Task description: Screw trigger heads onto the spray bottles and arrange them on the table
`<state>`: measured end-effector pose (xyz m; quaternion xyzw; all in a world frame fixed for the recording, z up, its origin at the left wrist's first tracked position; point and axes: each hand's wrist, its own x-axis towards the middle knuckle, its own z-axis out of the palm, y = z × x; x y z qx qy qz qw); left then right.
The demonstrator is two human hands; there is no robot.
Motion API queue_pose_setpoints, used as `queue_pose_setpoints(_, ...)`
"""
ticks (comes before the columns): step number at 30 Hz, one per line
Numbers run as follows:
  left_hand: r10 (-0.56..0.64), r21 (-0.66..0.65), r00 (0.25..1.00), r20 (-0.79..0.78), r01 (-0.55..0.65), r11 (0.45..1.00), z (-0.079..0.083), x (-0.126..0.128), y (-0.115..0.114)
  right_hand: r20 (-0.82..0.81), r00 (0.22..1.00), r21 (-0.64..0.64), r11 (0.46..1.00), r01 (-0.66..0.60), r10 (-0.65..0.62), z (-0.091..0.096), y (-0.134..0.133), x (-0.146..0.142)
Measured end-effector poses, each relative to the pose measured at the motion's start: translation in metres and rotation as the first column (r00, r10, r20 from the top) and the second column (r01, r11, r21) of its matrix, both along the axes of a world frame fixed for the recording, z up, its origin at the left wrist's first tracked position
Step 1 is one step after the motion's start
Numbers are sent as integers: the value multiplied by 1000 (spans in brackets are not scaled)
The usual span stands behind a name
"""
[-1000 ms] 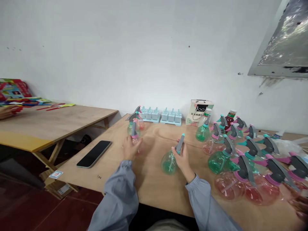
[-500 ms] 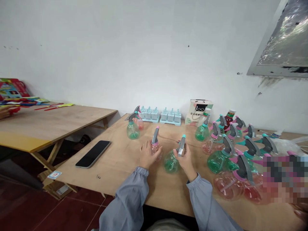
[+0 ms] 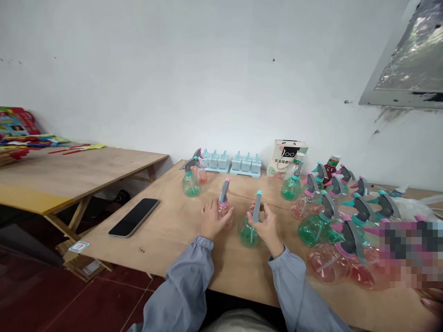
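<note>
My left hand (image 3: 213,219) is wrapped around a pink spray bottle (image 3: 224,210) with a grey trigger head, which stands on the wooden table. Just to its right is a green spray bottle (image 3: 248,234) with a turquoise nozzle tip, standing nearly upright. My right hand (image 3: 266,225) grips it at the neck and grey trigger head, thumb on the near side; the far fingers are partly hidden behind the head. Both nozzles point away from me. Beyond my left hand stand another green spray bottle (image 3: 191,184) and a pink spray bottle (image 3: 200,173).
Several pink and green spray bottles (image 3: 313,229) crowd the table's right side. A phone (image 3: 134,217) lies at the left. Light-blue popsicle molds (image 3: 246,165) and a paper bag (image 3: 285,159) stand by the wall. A second table (image 3: 86,170) is at the left. Another person's hand (image 3: 431,299) shows at lower right.
The green bottle in my right hand has gone from tilted to nearly upright and shifted slightly right. My left hand still holds the pink bottle in the same place.
</note>
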<state>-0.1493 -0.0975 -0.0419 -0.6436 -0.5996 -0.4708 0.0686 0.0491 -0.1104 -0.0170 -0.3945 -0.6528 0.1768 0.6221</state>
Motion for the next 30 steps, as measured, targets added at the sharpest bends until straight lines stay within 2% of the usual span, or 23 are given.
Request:
queue_pose_setpoints(5,8,-35,1000,0,-8,999,1,0,-1,-28,999,30,999,-23,24,0,3,3)
queue_pose_setpoints(17,2,-46,1000,1,-2,999,1,-1,0,-8,1000,-19,1000,-10,10,1,4,3)
queue_pose_setpoints(22,16,-46,1000,-3,-16,999,0,0,0,86,995,11,999,53,-54,3,6,8)
queue_pose_setpoints(26,3,-47,1000,-4,-3,999,1,-1,0,100,990,-45,994,102,-97,-9,20,14)
queue_pose_setpoints(30,-4,-40,1000,-13,3,999,1,-2,1,104,949,-42,952,303,-297,-13,55,25)
